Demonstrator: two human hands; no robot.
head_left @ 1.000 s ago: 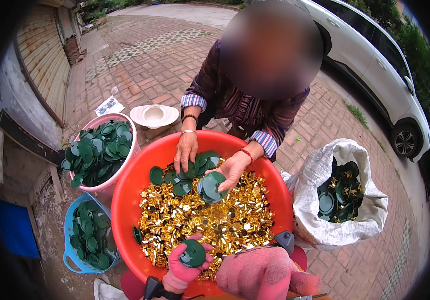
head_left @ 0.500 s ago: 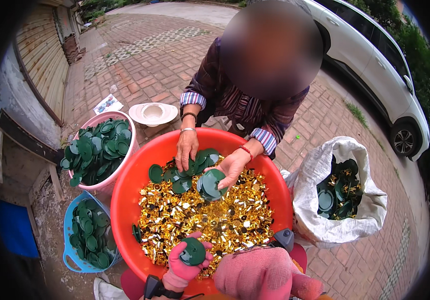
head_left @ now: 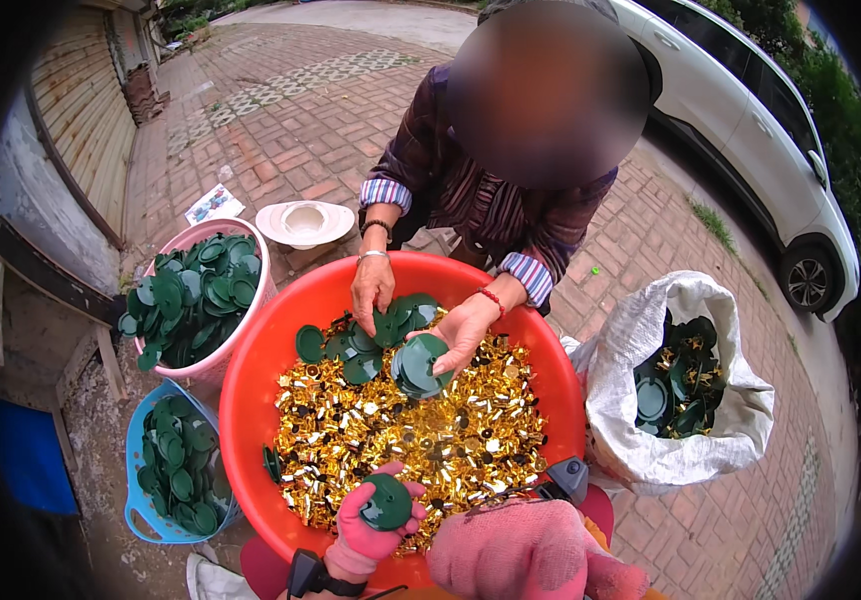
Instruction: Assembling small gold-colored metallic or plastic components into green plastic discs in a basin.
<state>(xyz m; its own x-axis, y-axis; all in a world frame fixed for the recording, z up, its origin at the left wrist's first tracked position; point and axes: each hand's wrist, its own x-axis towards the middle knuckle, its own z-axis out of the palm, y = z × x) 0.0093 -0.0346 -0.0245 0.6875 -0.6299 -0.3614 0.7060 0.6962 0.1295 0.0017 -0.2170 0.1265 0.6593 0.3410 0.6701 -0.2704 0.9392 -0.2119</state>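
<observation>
My left hand, in a pink glove, is closed round a round green plastic disc near the front of a big red basin. My right hand, also gloved in pink, is large at the lower edge, right of the left hand. Its fingers are curled, and what they hold, if anything, is hidden. Small shiny gold pieces, with some dark ones among them, cover the basin's bottom. Across from me, a person's hand holds a stack of green discs, and that person's other hand pinches another disc.
Left of the basin stand a pink basket and a blue basket, both heaped with green discs. A white woven sack on the right holds discs with gold pieces. A pale hat lies behind the basin. A white car is parked farther back.
The person across from me has raised a disc slightly from the pile with one hand; the other hand keeps its stack. My hands and the disc in my left hand have hardly moved.
</observation>
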